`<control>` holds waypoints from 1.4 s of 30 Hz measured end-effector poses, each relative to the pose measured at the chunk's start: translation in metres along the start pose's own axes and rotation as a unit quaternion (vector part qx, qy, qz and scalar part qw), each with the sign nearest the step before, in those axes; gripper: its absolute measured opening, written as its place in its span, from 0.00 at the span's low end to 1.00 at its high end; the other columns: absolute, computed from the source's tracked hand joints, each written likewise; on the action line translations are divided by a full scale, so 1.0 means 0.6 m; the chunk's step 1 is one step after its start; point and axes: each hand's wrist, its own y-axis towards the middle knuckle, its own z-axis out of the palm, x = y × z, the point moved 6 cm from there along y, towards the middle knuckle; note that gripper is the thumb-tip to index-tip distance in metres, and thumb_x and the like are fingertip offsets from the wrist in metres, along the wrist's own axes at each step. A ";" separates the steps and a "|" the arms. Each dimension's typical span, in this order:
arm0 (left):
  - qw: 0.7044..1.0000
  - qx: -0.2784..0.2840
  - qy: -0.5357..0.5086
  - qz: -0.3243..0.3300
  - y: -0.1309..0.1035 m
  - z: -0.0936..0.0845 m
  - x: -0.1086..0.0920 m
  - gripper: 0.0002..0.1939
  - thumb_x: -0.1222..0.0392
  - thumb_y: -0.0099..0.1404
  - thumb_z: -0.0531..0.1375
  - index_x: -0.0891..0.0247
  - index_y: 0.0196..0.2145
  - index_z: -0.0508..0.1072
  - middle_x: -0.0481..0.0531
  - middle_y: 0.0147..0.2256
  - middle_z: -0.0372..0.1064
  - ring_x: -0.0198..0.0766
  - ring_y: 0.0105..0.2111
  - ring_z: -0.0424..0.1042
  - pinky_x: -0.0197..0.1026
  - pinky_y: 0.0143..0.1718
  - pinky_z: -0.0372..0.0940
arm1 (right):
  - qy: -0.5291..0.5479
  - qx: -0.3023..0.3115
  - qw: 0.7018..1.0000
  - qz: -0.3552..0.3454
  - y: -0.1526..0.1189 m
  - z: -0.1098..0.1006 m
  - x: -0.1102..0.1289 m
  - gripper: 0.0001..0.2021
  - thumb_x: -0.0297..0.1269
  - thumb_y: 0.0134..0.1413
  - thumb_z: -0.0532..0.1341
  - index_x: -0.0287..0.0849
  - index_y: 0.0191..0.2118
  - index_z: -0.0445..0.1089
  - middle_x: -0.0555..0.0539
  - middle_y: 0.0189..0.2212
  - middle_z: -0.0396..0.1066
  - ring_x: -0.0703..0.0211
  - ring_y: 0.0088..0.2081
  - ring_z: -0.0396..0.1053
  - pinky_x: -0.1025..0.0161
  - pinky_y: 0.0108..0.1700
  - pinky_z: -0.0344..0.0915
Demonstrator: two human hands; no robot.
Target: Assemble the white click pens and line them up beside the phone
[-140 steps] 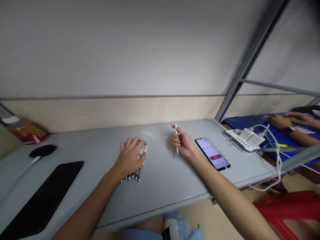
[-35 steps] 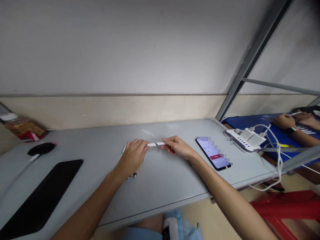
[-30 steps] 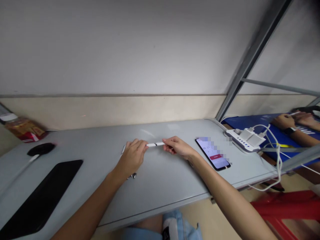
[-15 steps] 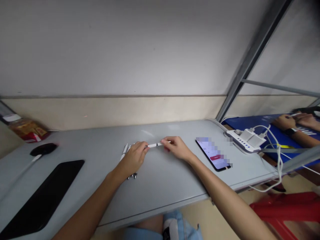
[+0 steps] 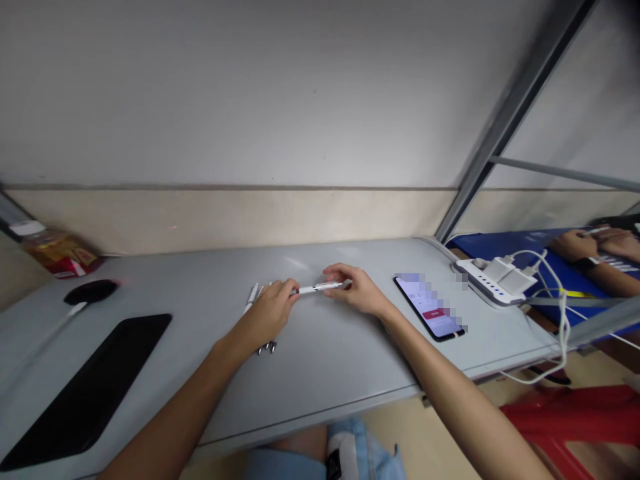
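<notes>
Over the surface, I see the left hand pinching a white pen, the right hand half-curled around it (grip unclear) — a slack pinch could drop it.

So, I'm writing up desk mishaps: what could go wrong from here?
The slim white pen is pinched near one end by the left hand, while the right hand curls loosely about the other; it might slip and drop onto the flat grey desk.

The left hand is also over several white pens with silver tips, so it could knock them askew.

The right forearm is beside the lit, black-edged smartphone and might nudge it.
</notes>
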 end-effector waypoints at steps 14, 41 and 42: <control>0.999 -0.024 0.044 0.018 -0.001 -0.010 -0.014 0.16 0.56 0.73 0.43 0.60 0.37 0.68 0.51 0.35 0.70 0.41 0.37 0.66 0.44 0.40 0.54 | -0.143 0.035 0.987 -0.070 -0.008 0.017 0.014 0.07 0.31 0.57 0.59 0.41 0.39 0.75 0.46 0.35 0.75 0.61 0.34 0.68 0.64 0.38 0.60; 0.998 -0.034 0.053 -0.005 -0.004 -0.013 -0.012 0.15 0.56 0.73 0.43 0.55 0.46 0.68 0.51 0.39 0.72 0.43 0.41 0.66 0.45 0.43 0.54 | -0.266 -0.046 0.947 -0.177 -0.005 -0.001 0.003 0.10 0.30 0.59 0.60 0.46 0.44 0.76 0.45 0.34 0.69 0.57 0.37 0.64 0.60 0.41 0.60; 0.998 -0.034 0.051 0.000 -0.004 -0.012 -0.014 0.15 0.56 0.73 0.43 0.56 0.46 0.68 0.51 0.40 0.72 0.43 0.42 0.66 0.46 0.43 0.54 | -0.264 -0.042 0.947 -0.180 -0.006 0.003 0.006 0.10 0.31 0.59 0.60 0.46 0.44 0.76 0.44 0.35 0.69 0.57 0.37 0.64 0.60 0.41 0.61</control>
